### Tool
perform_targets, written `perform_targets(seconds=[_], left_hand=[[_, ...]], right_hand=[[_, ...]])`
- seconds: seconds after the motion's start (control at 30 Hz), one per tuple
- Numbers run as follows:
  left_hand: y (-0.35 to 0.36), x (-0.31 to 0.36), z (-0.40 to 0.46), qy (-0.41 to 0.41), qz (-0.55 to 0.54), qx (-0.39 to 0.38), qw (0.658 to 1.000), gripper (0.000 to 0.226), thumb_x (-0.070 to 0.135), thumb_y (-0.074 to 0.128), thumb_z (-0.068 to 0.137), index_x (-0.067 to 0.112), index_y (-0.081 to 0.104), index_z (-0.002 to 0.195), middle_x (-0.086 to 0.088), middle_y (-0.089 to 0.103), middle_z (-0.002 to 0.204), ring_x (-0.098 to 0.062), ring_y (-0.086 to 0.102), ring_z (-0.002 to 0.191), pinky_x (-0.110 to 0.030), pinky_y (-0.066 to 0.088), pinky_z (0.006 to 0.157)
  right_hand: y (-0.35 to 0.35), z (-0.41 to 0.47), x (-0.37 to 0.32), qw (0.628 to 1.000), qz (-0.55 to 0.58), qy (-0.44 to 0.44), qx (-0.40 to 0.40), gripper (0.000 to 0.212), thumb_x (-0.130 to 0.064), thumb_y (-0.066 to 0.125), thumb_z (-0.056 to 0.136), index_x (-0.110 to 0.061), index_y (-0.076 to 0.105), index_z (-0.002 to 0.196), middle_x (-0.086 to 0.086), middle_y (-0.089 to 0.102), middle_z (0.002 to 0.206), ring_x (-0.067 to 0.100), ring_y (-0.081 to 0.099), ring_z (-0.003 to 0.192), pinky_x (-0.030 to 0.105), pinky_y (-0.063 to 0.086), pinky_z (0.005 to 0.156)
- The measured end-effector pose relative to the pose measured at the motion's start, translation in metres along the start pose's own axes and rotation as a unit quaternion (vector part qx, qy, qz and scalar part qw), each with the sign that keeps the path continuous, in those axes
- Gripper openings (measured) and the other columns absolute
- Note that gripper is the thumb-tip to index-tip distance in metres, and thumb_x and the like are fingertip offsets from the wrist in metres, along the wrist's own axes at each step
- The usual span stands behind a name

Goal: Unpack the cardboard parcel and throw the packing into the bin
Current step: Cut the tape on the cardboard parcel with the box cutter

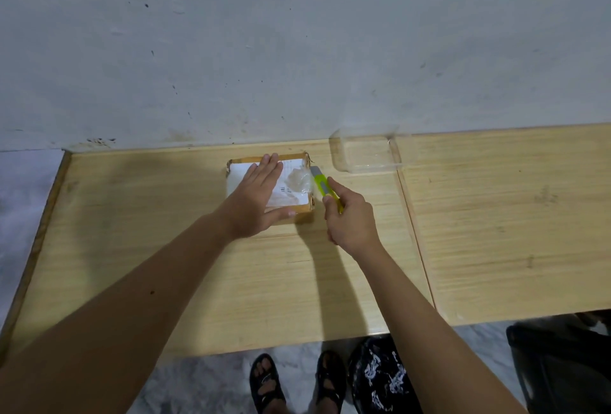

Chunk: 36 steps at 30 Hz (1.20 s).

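Pressing down flat, the left hand (254, 197) is lying with straight fingers spread over the white label of the cardboard parcel (269, 187), the thumb running along the near edge, so the box is being pinned to the bench (198, 274) and should not skid under a blade. The parcel is sitting toward the back of the bench, just left of the right hand's grip. That right hand (352, 223) is curling tight around the yellow-green utility knife (325, 190), the forefinger lying along its back, the grey tip pointing away from the grip and reaching the parcel's right edge, close to a wrinkled patch of clear tape (297, 182). To my eye the tape seam on that side is being lined up for cutting; the flaps are looking sealed, so unpacking is barely starting. Beyond the knife tip a clear plastic tray (367, 154) is standing apart. Below the bench's near edge, right of the grip, a dark bin (562, 364) is waiting, presumably for the packing.
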State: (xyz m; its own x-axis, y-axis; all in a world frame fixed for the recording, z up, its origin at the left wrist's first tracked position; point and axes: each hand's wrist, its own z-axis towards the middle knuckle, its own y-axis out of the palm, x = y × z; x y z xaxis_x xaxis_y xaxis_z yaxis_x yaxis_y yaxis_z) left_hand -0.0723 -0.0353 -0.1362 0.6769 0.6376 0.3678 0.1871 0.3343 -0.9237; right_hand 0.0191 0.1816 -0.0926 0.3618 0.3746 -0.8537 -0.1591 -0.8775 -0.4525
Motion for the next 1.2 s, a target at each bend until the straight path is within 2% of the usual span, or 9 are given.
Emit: perform_targets(seconds=[0.1, 0.27, 0.47, 0.6, 0.73, 0.87, 1.0, 1.1, 1.2], left_hand=[[0.000, 0.001, 0.000, 0.000, -0.011, 0.009, 1.000, 0.106, 0.074, 0.042, 0.094, -0.013, 0.031, 0.153, -0.029, 0.025, 0.164, -0.041, 0.020, 0.155, -0.057, 0.023, 0.124], [0.001, 0.003, -0.001, -0.011, -0.027, 0.009, 1.000, 0.106, 0.074, 0.046, 0.093, -0.012, 0.034, 0.152, -0.028, 0.028, 0.164, -0.041, 0.022, 0.155, -0.059, 0.025, 0.124], [0.001, 0.006, -0.001, -0.036, -0.052, 0.000, 0.998, 0.108, 0.077, 0.046, 0.090, -0.009, 0.032, 0.155, -0.024, 0.025, 0.166, -0.036, 0.018, 0.157, -0.055, 0.021, 0.126], [0.004, 0.004, -0.001, -0.041, -0.053, 0.007, 0.998, 0.109, 0.079, 0.046, 0.089, -0.007, 0.030, 0.156, -0.020, 0.023, 0.168, -0.032, 0.016, 0.158, -0.050, 0.017, 0.128], [0.004, 0.003, 0.000, -0.053, -0.060, 0.001, 0.997, 0.114, 0.084, 0.042, 0.087, -0.004, 0.027, 0.158, -0.017, 0.019, 0.169, -0.028, 0.011, 0.159, -0.043, 0.010, 0.130], [0.004, 0.004, 0.001, -0.076, -0.069, -0.013, 0.995, 0.121, 0.091, 0.034, 0.081, 0.001, 0.022, 0.161, -0.011, 0.012, 0.171, -0.022, 0.004, 0.160, -0.033, 0.000, 0.129], [-0.002, 0.011, 0.005, -0.111, -0.076, -0.035, 0.990, 0.115, 0.082, 0.047, 0.084, 0.005, 0.015, 0.163, -0.007, 0.004, 0.173, -0.018, -0.003, 0.160, -0.038, 0.000, 0.131], [-0.006, 0.023, 0.009, -0.145, -0.062, -0.042, 0.987, 0.107, 0.066, 0.061, 0.090, 0.007, 0.012, 0.164, -0.006, 0.000, 0.173, -0.017, -0.006, 0.160, -0.034, -0.003, 0.129], [-0.017, 0.028, 0.008, -0.157, -0.054, -0.072, 0.984, 0.108, 0.069, 0.058, 0.089, 0.010, 0.008, 0.165, -0.002, -0.003, 0.173, -0.014, -0.007, 0.160, -0.034, -0.001, 0.130]], right_hand=[[0.003, 0.000, -0.008, 0.997, -0.066, -0.023, 0.026, 0.042, -0.023, 0.049, 0.106, -0.028, 0.057, 0.147, -0.017, 0.058, 0.067, 0.007, 0.056, 0.054, 0.023, 0.047, 0.061], [-0.001, -0.005, -0.008, 0.995, -0.086, -0.039, 0.036, 0.040, -0.021, 0.052, 0.105, -0.027, 0.061, 0.144, -0.008, 0.065, 0.067, 0.007, 0.057, 0.057, 0.020, 0.043, 0.059], [-0.012, -0.003, -0.012, 0.989, -0.135, -0.048, -0.018, 0.042, -0.019, 0.049, 0.105, -0.025, 0.059, 0.145, -0.003, 0.066, 0.064, 0.007, 0.051, 0.044, 0.024, 0.047, 0.058], [-0.023, -0.013, -0.009, 0.985, -0.159, -0.045, -0.039, 0.034, -0.017, 0.049, 0.104, -0.024, 0.069, 0.131, 0.003, 0.054, 0.056, 0.014, 0.045, 0.047, 0.030, 0.046, 0.057], [-0.029, -0.027, -0.002, 0.983, -0.168, -0.048, -0.055, 0.037, -0.017, 0.050, 0.104, -0.030, 0.069, 0.133, -0.005, 0.046, 0.050, 0.013, 0.045, 0.047, 0.014, 0.036, 0.048], [-0.031, -0.045, 0.010, 0.988, -0.138, -0.030, -0.059, 0.039, -0.017, 0.051, 0.104, -0.028, 0.065, 0.139, -0.008, 0.050, 0.048, 0.008, 0.047, 0.045, 0.010, 0.036, 0.051], [-0.024, -0.052, 0.017, 0.995, -0.091, -0.015, -0.044, 0.040, -0.022, 0.052, 0.105, -0.033, 0.062, 0.142, -0.008, 0.069, 0.069, 0.014, 0.054, 0.055, 0.029, 0.051, 0.062], [-0.015, -0.060, 0.019, 0.999, -0.038, -0.006, 0.002, 0.038, -0.027, 0.051, 0.106, -0.039, 0.061, 0.142, -0.016, 0.057, 0.055, 0.010, 0.050, 0.042, 0.033, 0.053, 0.052], [-0.014, -0.068, 0.017, 0.999, -0.005, 0.022, 0.046, 0.038, -0.027, 0.051, 0.107, -0.036, 0.059, 0.143, -0.014, 0.058, 0.064, 0.008, 0.050, 0.033, 0.024, 0.048, 0.044]])
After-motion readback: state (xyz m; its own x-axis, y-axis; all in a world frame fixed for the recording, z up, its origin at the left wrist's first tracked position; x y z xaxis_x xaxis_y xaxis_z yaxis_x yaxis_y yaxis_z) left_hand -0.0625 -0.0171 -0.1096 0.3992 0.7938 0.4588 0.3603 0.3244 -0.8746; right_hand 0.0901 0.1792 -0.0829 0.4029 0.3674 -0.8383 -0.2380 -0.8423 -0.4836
